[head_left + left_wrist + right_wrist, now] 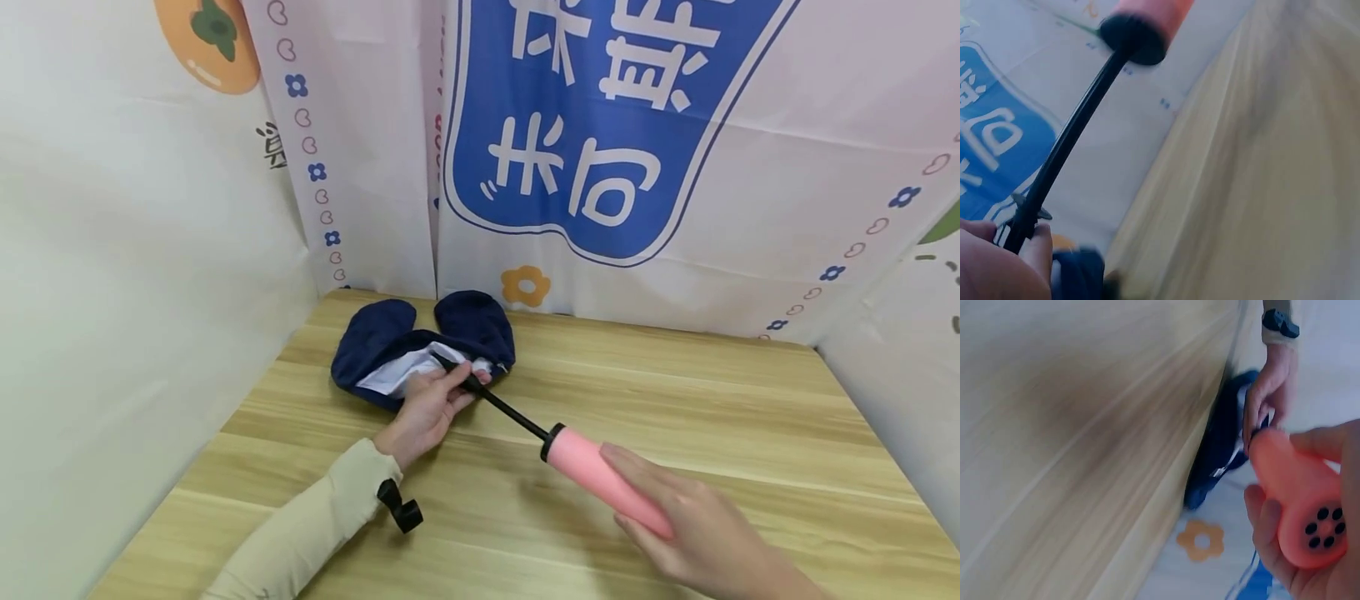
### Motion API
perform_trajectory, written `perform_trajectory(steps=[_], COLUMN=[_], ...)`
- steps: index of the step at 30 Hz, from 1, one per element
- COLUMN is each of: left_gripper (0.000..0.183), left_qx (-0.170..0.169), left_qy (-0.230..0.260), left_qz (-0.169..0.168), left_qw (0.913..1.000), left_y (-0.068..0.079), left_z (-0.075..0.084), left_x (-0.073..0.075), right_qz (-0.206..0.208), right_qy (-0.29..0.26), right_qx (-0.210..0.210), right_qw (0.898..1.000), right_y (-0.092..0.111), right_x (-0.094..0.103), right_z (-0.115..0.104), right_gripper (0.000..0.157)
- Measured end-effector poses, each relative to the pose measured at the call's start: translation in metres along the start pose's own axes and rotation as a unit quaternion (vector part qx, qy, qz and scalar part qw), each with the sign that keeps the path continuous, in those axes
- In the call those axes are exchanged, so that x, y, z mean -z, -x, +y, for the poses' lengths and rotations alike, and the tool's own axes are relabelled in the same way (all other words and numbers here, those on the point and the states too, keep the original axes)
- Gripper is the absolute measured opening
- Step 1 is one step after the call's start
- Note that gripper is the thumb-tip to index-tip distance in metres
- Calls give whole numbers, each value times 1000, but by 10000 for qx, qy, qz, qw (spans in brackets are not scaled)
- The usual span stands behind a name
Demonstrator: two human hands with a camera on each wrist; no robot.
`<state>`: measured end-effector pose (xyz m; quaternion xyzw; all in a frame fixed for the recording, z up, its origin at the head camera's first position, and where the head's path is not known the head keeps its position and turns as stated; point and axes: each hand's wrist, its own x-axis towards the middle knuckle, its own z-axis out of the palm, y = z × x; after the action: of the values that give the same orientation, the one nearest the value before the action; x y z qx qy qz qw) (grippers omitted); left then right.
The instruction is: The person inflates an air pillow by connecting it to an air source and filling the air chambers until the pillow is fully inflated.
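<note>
A pink hand pump point(592, 467) with a black rod slants down toward a navy U-shaped neck pillow point(372, 333). Around the pump's pink barrel, the right hand point(697, 517) has its fingers and thumb wrapped. The left hand point(427, 412) pinches the black nozzle end of the pump at the pillow's unzipped opening, where white inner fabric point(393, 372) shows. In the left wrist view the black rod point(1075, 131) runs up from between finger and thumb to the barrel. Several dark holes mark the barrel's rounded end point(1313, 534) in the right wrist view. Fingers partly hide the nozzle's joint with the white fabric.
The pillow lies near the back left of a wood-grain table point(750, 425). Printed white sheets point(390, 158) hang along the back and sides. A black strap with a mount point(400, 507) sits at the left sleeve's cuff.
</note>
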<state>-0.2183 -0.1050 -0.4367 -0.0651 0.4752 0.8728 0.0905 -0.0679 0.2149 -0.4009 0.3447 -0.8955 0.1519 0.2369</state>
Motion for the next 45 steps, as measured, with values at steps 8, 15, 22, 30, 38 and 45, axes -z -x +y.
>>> perform_trajectory(steps=[8,15,22,30,38,45], left_gripper=[39,36,37,36,39,33], left_qx=[-49,-247,-278,-234,-119,-421], left_qy=[20,-308,-360,24,-211,-539], left_qz=[-29,-79,-114,212,65,-156], left_qw=[10000,9992,9989,9995,9997,9975], left_y=[12,3,0,9,24,16], left_z=[-15,-6,11,0,-19,7], left_x=[-23,-12,1,-2,-17,-12], right_qz=[243,-23,-206,2,274,-19], right_qy=[270,-142,-592,-453,-179,-449], right_qx=[-250,-248,-144,-269,-673,-354], right_qw=[9990,9996,9979,9986,9972,9984], right_y=[-46,-54,-20,-4,-46,-35], right_x=[-44,-61,-29,-8,-47,-49], right_z=[-21,-11,7,4,-31,-16], right_gripper=[73,74,84,80,71,83])
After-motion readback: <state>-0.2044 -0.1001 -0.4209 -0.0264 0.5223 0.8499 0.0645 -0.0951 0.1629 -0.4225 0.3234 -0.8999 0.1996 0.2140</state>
